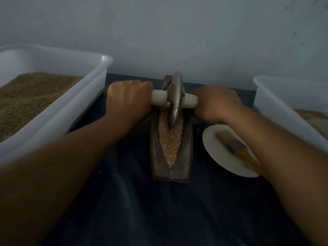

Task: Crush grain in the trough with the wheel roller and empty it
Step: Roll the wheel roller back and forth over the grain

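- Trough (pixel 171 172): a long, boat-shaped metal vessel set lengthwise, near to far, on the dark-covered tabletop (pixel 142 210), at the centre of the scene between the two forearms.
- Grain (pixel 170 144): pale, coarse kernels fill the trough's channel from its near tip up to the wheel; a little more shows on the far side of the wheel.
- Wheel roller (pixel 174 98): a metal disc standing on edge in the far half of the trough, its lower rim sunk in the grain. A pale cylindrical axle passes through its hub and sticks out to either side.
- Left hand (pixel 128 97): knuckles up, fingers curled round the left end of the axle, gripping it close to the disc.
- Right hand (pixel 215 102): likewise wrapped round the right end of the axle, fingers curled under, back of the hand uppermost.
- Left tub (pixel 85 96): a white plastic container at the left edge of the tabletop, holding a mound of brown ground material.
- Right tub (pixel 276 98): a second white container at the right, with brownish contents partly in view.
- Plate (pixel 218 157): a white round plate just right of the trough, partly hidden under the right forearm.
- Brush (pixel 234 144): a flat brush with a metal ferrule and yellow-orange handle, lying on the plate, bristles toward the far left.
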